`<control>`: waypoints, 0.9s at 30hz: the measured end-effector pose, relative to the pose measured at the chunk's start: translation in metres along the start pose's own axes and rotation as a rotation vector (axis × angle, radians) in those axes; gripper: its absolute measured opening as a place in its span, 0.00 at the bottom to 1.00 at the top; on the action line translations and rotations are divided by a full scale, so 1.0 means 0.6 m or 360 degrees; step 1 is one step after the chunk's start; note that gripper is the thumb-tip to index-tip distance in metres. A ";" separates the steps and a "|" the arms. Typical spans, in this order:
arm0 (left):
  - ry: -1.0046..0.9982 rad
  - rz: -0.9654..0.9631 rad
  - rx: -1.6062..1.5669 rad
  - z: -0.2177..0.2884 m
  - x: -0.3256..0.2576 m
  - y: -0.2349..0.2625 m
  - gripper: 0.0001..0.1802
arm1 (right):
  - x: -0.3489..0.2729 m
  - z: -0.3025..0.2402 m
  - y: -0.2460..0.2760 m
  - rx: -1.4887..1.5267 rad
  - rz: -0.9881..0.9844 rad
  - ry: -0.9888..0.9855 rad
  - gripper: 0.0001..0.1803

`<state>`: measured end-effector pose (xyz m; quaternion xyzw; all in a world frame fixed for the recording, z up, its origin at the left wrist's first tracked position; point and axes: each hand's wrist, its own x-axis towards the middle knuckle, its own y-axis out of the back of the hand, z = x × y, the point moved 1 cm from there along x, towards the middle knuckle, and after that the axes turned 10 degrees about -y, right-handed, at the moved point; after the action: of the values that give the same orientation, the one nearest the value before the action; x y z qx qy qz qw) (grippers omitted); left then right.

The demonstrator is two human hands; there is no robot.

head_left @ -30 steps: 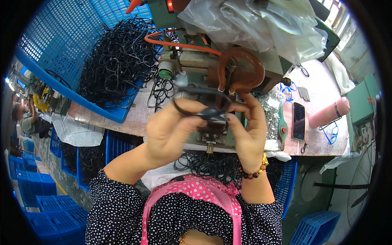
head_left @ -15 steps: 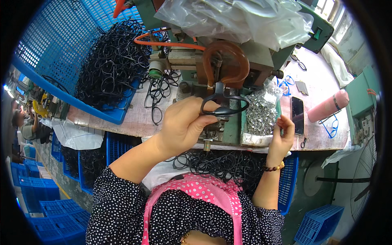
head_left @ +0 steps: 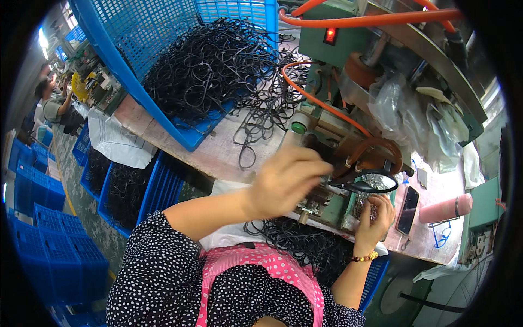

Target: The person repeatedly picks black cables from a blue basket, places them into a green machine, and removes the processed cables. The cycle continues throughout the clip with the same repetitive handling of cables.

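A dark eyeglass frame (head_left: 376, 190) sits at the front of the green bench machine (head_left: 348, 163), below a curved brown guard (head_left: 376, 150). Its far side merges with the machine's dark parts. My left hand (head_left: 289, 182) is smeared by motion just left of the frame, fingers pointing right. Whether its fingertips touch the frame cannot be made out. Over the tray of small shiny metal pieces (head_left: 358, 208), my right hand (head_left: 376, 218) has its fingers curled in toward the thumb. Anything pinched there is too small or hidden to see.
A blue basket (head_left: 188, 143) heaped with dark eyeglass frames (head_left: 212, 71) stands at the left, some frames spilling onto the table. More frames (head_left: 310, 240) lie below the machine. At the right are a phone (head_left: 407, 210), a pink bottle (head_left: 447, 209) and blue glasses (head_left: 442, 235).
The head view has swung left. My left hand gripped the eyeglass frame before; now it is blurred left of it. My right hand has come to the metal-piece tray.
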<state>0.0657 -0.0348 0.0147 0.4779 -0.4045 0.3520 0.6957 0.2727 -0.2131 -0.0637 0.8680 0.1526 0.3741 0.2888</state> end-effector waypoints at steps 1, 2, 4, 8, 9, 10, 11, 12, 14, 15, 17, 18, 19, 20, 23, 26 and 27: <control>0.0036 0.0003 0.0127 -0.018 -0.021 0.018 0.17 | -0.001 0.001 0.002 0.0081 -0.0022 -0.0086 0.05; 0.0182 0.0004 0.0205 -0.041 -0.043 0.038 0.17 | -0.003 0.002 0.002 0.0187 -0.0049 -0.0201 0.04; 0.0442 -0.0186 0.0436 -0.106 -0.084 0.075 0.12 | -0.008 0.002 0.003 0.0354 -0.0044 -0.0316 0.05; 0.1072 -0.0920 0.0952 -0.173 -0.180 0.104 0.12 | -0.013 0.006 -0.003 0.0529 -0.0015 -0.0406 0.04; 0.1061 -0.0923 0.0976 -0.182 -0.194 0.104 0.12 | -0.013 0.007 -0.004 0.0518 -0.0010 -0.0400 0.04; 0.1105 -0.0961 0.0989 -0.189 -0.205 0.104 0.12 | -0.014 0.008 -0.005 0.0507 -0.0005 -0.0394 0.04; 0.1151 -0.1001 0.1000 -0.193 -0.213 0.104 0.12 | -0.014 0.009 -0.006 0.0510 -0.0010 -0.0381 0.04; 0.1190 -0.0969 0.0975 -0.197 -0.217 0.106 0.11 | -0.015 0.010 -0.005 0.0512 -0.0016 -0.0370 0.05; 0.1266 -0.0896 0.0927 -0.204 -0.214 0.115 0.10 | -0.017 0.011 -0.003 0.0524 -0.0028 -0.0399 0.05; 0.1230 -0.0817 0.0879 -0.208 -0.207 0.125 0.09 | -0.019 0.011 -0.001 0.0534 -0.0033 -0.0439 0.06; 0.1131 -0.0692 0.0902 -0.206 -0.194 0.151 0.08 | -0.019 0.012 0.004 0.0499 -0.0042 -0.0411 0.06; 0.1120 -0.0640 0.0860 -0.206 -0.186 0.166 0.08 | -0.018 0.013 0.006 0.0452 -0.0048 -0.0345 0.06; 0.1146 -0.0626 0.0773 -0.206 -0.178 0.180 0.08 | -0.019 0.013 0.008 0.0405 -0.0044 -0.0296 0.07; 0.1231 -0.0558 0.0620 -0.203 -0.173 0.191 0.07 | -0.019 0.015 0.008 0.0457 -0.0063 -0.0330 0.07; 0.1483 -0.0311 0.0169 -0.193 -0.162 0.198 0.08 | -0.023 0.019 0.002 0.0706 -0.0098 -0.0515 0.07; 0.1830 -0.0103 -0.0171 -0.183 -0.163 0.178 0.08 | -0.028 0.021 -0.003 0.0869 -0.0123 -0.0577 0.07; 0.1939 -0.0194 -0.0227 -0.182 -0.162 0.169 0.10 | -0.030 0.021 -0.001 0.0830 -0.0135 -0.0576 0.07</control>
<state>-0.0396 0.0887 -0.0581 0.1656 0.0710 0.4936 0.8508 0.2697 -0.2260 -0.0813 0.9580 0.2256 0.1495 0.0942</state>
